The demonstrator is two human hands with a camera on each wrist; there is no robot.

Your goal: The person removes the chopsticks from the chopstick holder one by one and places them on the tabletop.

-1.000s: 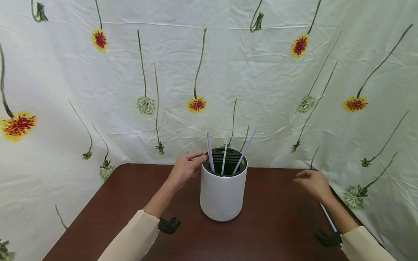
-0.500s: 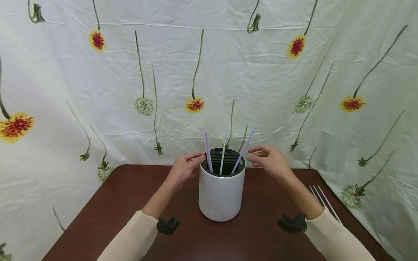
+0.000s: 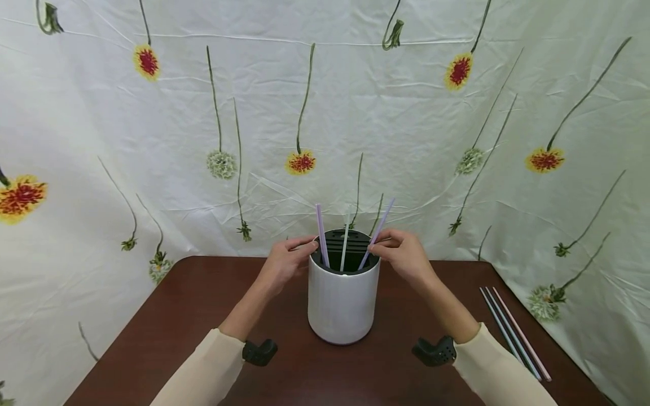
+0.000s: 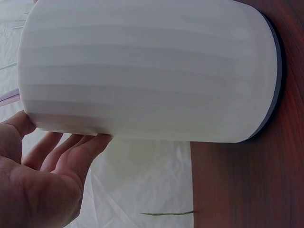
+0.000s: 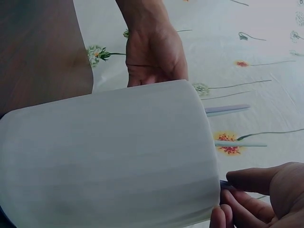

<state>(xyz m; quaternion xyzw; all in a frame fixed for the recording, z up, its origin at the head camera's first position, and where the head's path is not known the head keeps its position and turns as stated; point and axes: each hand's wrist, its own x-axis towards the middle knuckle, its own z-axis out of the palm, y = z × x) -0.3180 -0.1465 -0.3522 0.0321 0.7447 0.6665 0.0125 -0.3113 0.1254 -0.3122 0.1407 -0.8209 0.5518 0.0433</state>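
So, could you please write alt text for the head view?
Both hands touch the rim of a white holder with three straws on a brown table. More straws lie at right.

Smooth, matt white holder [image 3: 343, 301] with faint ribbing, black slotted plastic insert [image 3: 350, 248]. Thin, glossy plastic straws [image 3: 322, 234]. Dark, polished, wood-look bench [image 3: 167, 332] with soft sheen. Creased, matt cloth backdrop [image 3: 406, 124], flower-printed. Soft cream sleeves [image 3: 203, 372].
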